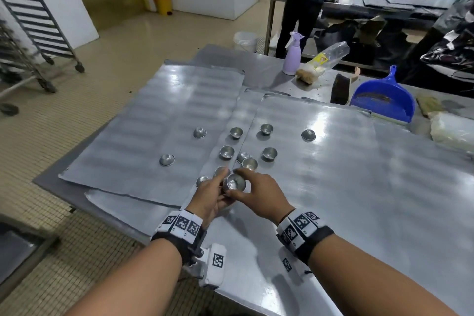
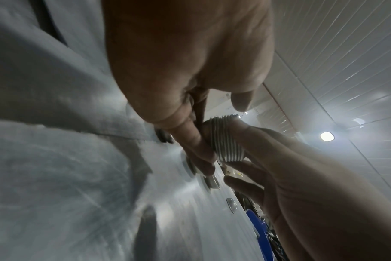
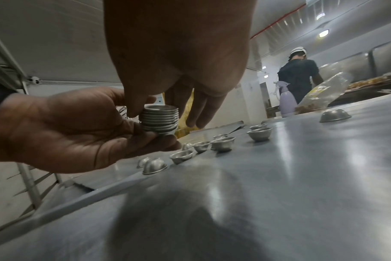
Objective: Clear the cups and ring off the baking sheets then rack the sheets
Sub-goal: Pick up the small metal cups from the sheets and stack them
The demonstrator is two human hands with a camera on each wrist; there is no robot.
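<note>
Light: bright ceiling lamp (image 3: 324, 33) | glare streaks on baking sheets (image 1: 333, 161) | near foreground blurred, edges bowed

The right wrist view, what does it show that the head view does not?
Only the right wrist view shows the ridged side of the nested stack of cups in the left hand. Only the head view shows the rolling rack and blue dustpan. Both show loose cups on the baking sheets and the right hand touching the stack.
</note>
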